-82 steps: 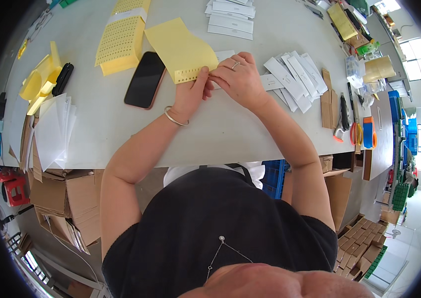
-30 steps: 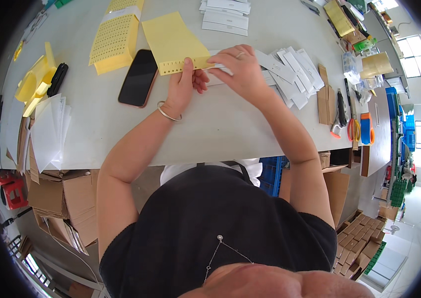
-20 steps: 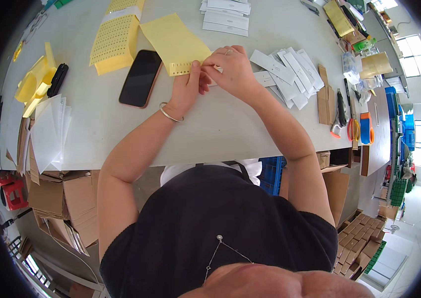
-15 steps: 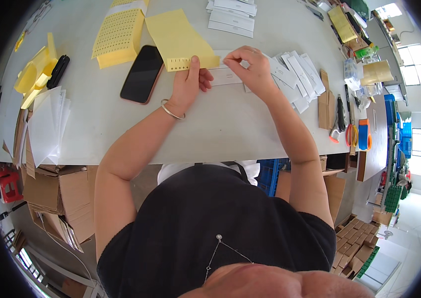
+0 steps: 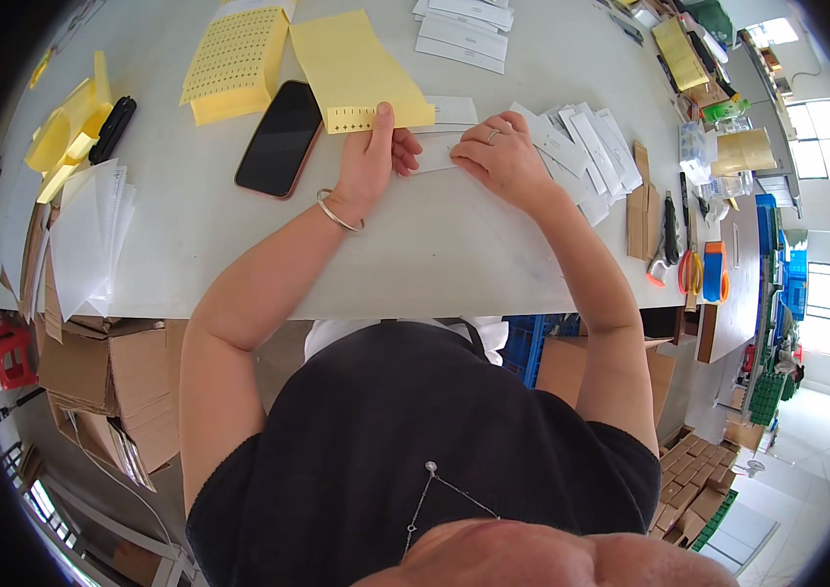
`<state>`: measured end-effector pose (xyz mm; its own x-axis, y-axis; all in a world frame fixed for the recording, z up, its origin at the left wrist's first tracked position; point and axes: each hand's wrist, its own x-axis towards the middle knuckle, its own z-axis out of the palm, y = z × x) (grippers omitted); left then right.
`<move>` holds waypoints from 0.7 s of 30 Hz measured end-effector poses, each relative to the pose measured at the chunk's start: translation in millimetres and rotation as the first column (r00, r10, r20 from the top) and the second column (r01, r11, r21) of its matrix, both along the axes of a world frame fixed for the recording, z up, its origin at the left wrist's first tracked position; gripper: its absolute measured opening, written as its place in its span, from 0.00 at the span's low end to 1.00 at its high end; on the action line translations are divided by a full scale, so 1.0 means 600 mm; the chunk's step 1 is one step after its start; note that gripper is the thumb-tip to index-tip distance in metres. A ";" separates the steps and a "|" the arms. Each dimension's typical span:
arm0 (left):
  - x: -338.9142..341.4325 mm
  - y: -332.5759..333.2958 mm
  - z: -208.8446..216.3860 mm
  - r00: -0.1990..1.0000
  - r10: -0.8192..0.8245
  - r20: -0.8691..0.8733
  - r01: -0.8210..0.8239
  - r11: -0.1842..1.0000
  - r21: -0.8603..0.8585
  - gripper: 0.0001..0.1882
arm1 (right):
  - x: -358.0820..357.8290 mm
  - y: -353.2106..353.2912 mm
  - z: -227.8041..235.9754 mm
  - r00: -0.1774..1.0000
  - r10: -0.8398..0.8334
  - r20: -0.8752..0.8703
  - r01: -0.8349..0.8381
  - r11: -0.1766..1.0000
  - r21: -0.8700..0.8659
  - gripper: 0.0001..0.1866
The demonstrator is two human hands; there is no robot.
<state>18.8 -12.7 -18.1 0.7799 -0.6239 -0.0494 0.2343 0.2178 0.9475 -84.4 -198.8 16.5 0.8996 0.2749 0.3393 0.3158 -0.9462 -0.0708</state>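
The left hand (image 5: 371,166) is reaching forward, thumb raised, pinching one yellow sheet (image 5: 356,64), which is extending ahead of it. The right hand (image 5: 508,161) is arching palm-down, bunched fingertips touching a white strip (image 5: 435,157); whether they're gripping it, I cannot tell. One phone (image 5: 279,140) is lying left of the left hand.

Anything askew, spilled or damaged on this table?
Nothing on the table looks spilled or clearly damaged. The white slips beside the right hand look askew: they overlap at differing angles rather than in a squared pile. Toward the left edge, white sheets are fanned unevenly. Both could be ordinary work clutter.
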 end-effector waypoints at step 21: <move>0.005 0.011 0.014 0.985 -0.096 -0.146 0.082 0.992 -0.098 0.27 | 0.062 0.060 0.006 0.900 0.021 0.436 -0.064 0.994 0.085 0.07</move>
<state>21.7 -6.2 -9.4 0.7090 -0.6978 -0.1015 0.3950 0.2738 0.8770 -46.9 -162.6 20.1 0.6455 0.2566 0.7194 0.3757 -0.9267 -0.0065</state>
